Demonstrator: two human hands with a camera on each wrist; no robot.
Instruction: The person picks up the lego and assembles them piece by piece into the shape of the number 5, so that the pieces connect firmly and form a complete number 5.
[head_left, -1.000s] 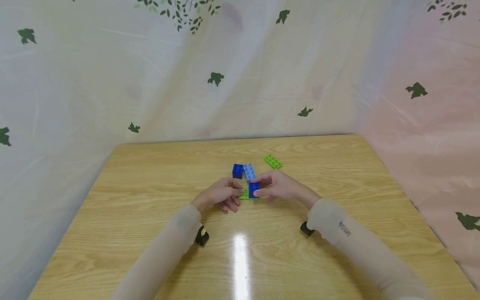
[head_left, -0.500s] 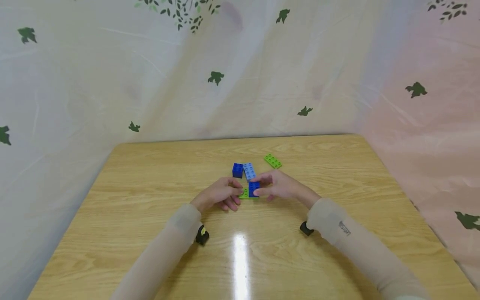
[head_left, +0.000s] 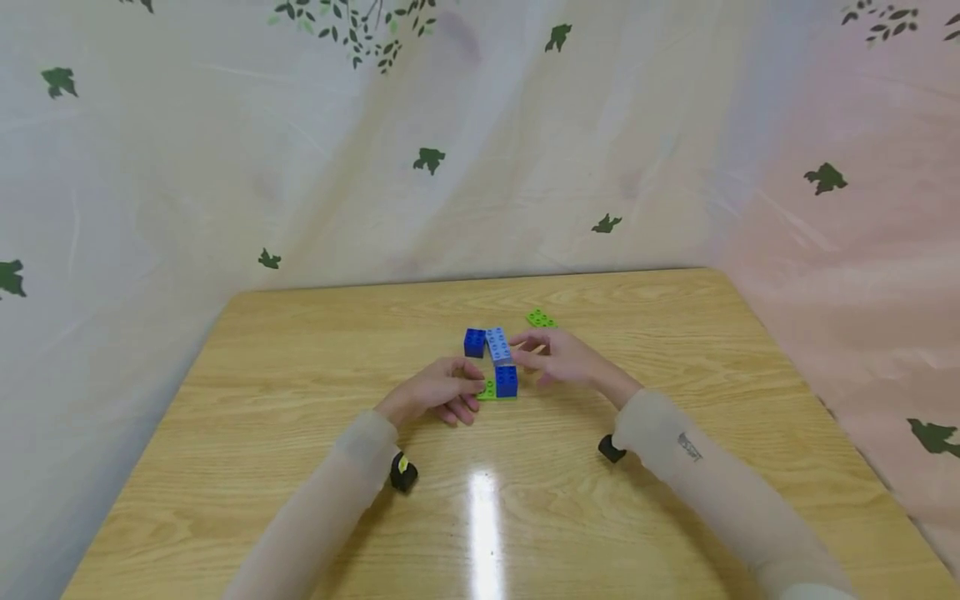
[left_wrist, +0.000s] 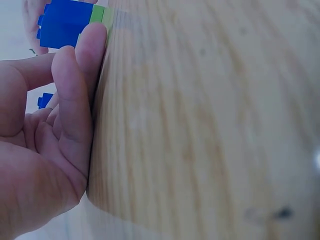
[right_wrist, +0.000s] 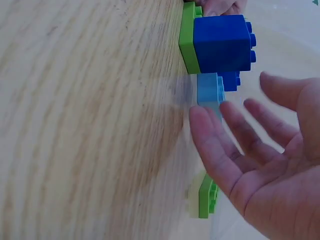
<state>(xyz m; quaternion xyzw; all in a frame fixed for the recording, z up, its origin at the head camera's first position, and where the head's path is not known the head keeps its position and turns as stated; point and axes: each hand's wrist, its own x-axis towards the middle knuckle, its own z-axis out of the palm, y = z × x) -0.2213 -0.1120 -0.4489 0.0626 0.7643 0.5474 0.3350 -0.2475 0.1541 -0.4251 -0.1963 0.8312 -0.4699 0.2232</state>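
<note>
My left hand [head_left: 438, 389] pinches the left end of a flat lime-green building brick [head_left: 489, 389] lying on the table. On that brick's right half sits a dark blue brick [head_left: 506, 382], studs up; the right wrist view shows the same blue brick [right_wrist: 222, 44] flush against the green. My right hand [head_left: 558, 358] hovers just right of a light blue brick [head_left: 498, 345], fingers spread and holding nothing. In the right wrist view its fingertips [right_wrist: 200, 117] overlap the light blue brick's [right_wrist: 207, 88] near end.
Behind the hands, a second dark blue brick [head_left: 474, 342] stands left of the light blue one. Farther back on the wooden table [head_left: 337, 333], a loose lime-green flat brick [head_left: 542, 318] is partly covered by the right hand. A patterned cloth [head_left: 510, 192] hangs behind the table.
My right hand has let go of the dark blue brick on the green one and moved a little away toward the back. The left hand has kept its place.
</note>
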